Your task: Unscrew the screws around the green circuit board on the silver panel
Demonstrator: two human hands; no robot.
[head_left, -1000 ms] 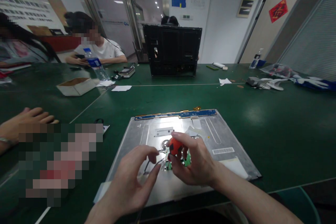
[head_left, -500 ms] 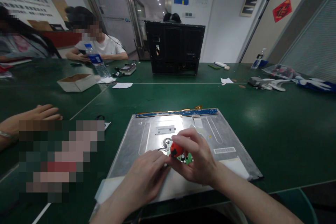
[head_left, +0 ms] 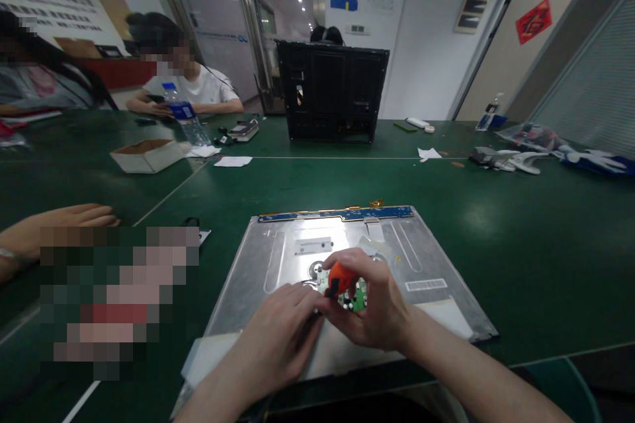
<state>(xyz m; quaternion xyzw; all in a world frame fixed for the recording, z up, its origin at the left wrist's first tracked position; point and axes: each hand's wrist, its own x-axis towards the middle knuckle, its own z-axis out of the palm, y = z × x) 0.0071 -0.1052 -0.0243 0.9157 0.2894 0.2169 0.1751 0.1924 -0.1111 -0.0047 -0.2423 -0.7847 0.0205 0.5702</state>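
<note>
A flat metal-backed display panel (head_left: 278, 258) lies on the table in front of me, with a blue circuit strip (head_left: 337, 214) along its far edge. My right hand (head_left: 374, 301) is closed around the short red-orange and black handle of a screwdriver (head_left: 341, 277) over a small green circuit board (head_left: 358, 297). The fingers hide its shaft and tip. Against the right fingertips, left of the board, my left hand (head_left: 280, 320) rests with its fingers pressed together. What they grip, if anything, is hidden. White sheeting (head_left: 444, 317) covers part of the panel's near side.
A black monitor housing (head_left: 332, 92) stands upright at the back. A white box (head_left: 147, 156) and a water bottle (head_left: 186, 115) are at far left. Another person's hand (head_left: 89, 217) rests on the table at left. Gloves (head_left: 516, 160) lie at far right.
The screwdriver handle has shifted and turned slightly in my right fingers, tilting a little. My left hand stays in place. The other person's hand at left has flattened slightly.
</note>
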